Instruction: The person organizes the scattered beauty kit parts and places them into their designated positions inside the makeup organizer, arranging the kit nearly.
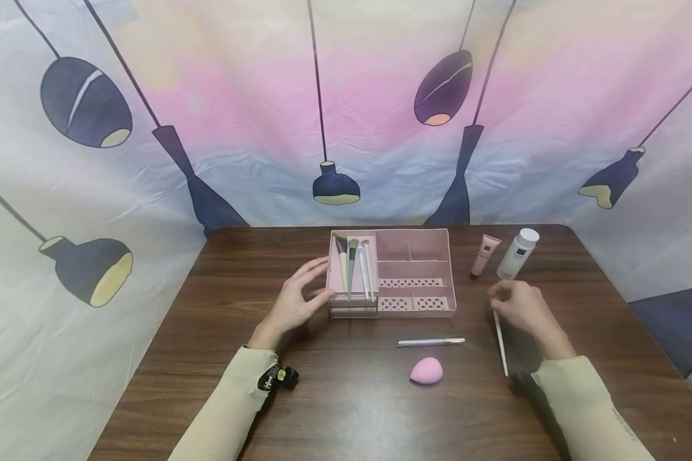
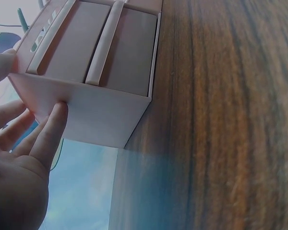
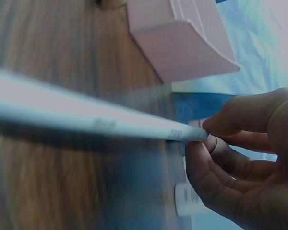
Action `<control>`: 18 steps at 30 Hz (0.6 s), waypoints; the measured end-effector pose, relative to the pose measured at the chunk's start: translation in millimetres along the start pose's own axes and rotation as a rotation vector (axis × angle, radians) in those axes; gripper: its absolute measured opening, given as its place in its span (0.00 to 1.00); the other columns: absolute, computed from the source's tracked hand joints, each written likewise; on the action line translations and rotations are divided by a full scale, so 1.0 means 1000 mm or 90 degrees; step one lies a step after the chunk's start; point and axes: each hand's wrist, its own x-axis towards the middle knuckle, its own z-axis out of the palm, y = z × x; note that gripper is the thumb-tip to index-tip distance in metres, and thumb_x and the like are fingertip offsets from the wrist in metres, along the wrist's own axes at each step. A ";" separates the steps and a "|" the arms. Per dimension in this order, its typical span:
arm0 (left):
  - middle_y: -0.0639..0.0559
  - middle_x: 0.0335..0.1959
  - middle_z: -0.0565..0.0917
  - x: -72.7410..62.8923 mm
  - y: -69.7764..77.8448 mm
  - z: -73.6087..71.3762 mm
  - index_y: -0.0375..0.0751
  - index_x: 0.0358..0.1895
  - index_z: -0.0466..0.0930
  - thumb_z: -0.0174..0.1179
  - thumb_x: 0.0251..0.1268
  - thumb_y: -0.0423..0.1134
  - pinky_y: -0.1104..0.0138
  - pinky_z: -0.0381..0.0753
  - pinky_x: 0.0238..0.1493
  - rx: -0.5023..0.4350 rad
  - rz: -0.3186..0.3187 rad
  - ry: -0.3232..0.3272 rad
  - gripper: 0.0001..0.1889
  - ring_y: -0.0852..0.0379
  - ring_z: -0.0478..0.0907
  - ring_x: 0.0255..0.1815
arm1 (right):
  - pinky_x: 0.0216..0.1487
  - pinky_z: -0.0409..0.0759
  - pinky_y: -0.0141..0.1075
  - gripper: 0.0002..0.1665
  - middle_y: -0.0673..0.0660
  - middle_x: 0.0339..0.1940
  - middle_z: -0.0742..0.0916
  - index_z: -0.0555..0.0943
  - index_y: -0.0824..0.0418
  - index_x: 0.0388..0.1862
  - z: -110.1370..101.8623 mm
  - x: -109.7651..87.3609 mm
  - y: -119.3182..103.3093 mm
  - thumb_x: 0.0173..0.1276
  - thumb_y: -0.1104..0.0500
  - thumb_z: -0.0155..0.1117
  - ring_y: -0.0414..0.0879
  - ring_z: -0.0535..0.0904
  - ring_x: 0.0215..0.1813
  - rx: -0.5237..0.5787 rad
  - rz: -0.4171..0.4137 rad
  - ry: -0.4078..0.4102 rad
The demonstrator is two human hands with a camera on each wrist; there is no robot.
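Observation:
My left hand (image 1: 291, 302) rests on the left side of a pink desk organizer (image 1: 393, 244). In the left wrist view its fingers touch the side wall, with the thumb by the front edge. Several makeup brushes (image 1: 351, 266) lie in the organizer's upper left tray. At the right, my right hand (image 1: 521, 309) pinches one end of a slim white makeup brush (image 1: 501, 346). Its long handle (image 3: 110, 112) slants toward the near table edge, with small print on it. The brush's tip is hidden by the fingers.
Behind the right hand stand a white bottle (image 1: 517, 255) and a small pink tube (image 1: 485, 255). In front of the organizer a silver pen-like stick (image 1: 430, 342) and a pink makeup sponge (image 1: 427, 371) lie on the wooden table (image 1: 346, 416). A printed cloth (image 1: 277, 115) hangs behind.

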 end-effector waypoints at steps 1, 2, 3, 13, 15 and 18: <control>0.34 0.68 0.68 0.000 -0.005 0.001 0.26 0.64 0.70 0.66 0.58 0.26 0.57 0.85 0.55 0.008 0.001 0.003 0.29 0.37 0.67 0.68 | 0.27 0.72 0.33 0.10 0.55 0.30 0.87 0.86 0.61 0.37 0.000 0.001 -0.002 0.56 0.62 0.64 0.48 0.77 0.31 0.004 -0.004 0.009; 0.37 0.69 0.68 -0.001 -0.010 0.002 0.28 0.65 0.71 0.67 0.59 0.27 0.58 0.84 0.56 0.013 0.001 0.006 0.29 0.39 0.67 0.68 | 0.27 0.72 0.33 0.09 0.55 0.29 0.87 0.86 0.61 0.37 0.000 0.002 -0.005 0.56 0.62 0.65 0.48 0.77 0.31 0.010 -0.009 0.016; 0.39 0.69 0.69 -0.001 -0.015 0.002 0.30 0.65 0.71 0.67 0.59 0.28 0.60 0.84 0.56 0.020 0.000 0.009 0.30 0.41 0.67 0.69 | 0.27 0.72 0.34 0.09 0.55 0.29 0.87 0.86 0.61 0.37 0.000 0.004 -0.007 0.56 0.62 0.65 0.48 0.77 0.30 0.012 -0.016 0.025; 0.49 0.69 0.70 -0.002 -0.021 0.001 0.37 0.66 0.73 0.69 0.59 0.35 0.65 0.81 0.60 0.045 0.002 0.012 0.30 0.48 0.67 0.70 | 0.33 0.77 0.35 0.09 0.59 0.36 0.89 0.86 0.59 0.40 -0.002 0.017 -0.034 0.61 0.60 0.67 0.45 0.79 0.31 0.092 -0.056 0.041; 0.48 0.69 0.70 -0.002 -0.021 0.001 0.36 0.66 0.73 0.69 0.59 0.35 0.64 0.82 0.60 0.045 0.004 0.013 0.30 0.48 0.67 0.70 | 0.35 0.79 0.35 0.09 0.60 0.37 0.89 0.85 0.60 0.40 -0.003 0.021 -0.041 0.61 0.61 0.67 0.44 0.80 0.32 0.124 -0.075 0.034; 0.48 0.69 0.70 -0.001 -0.021 0.001 0.36 0.66 0.73 0.69 0.59 0.35 0.59 0.82 0.60 0.042 0.004 0.014 0.30 0.48 0.67 0.69 | 0.36 0.80 0.34 0.09 0.60 0.37 0.89 0.85 0.62 0.41 -0.003 0.026 -0.053 0.62 0.62 0.67 0.45 0.81 0.33 0.159 -0.097 0.022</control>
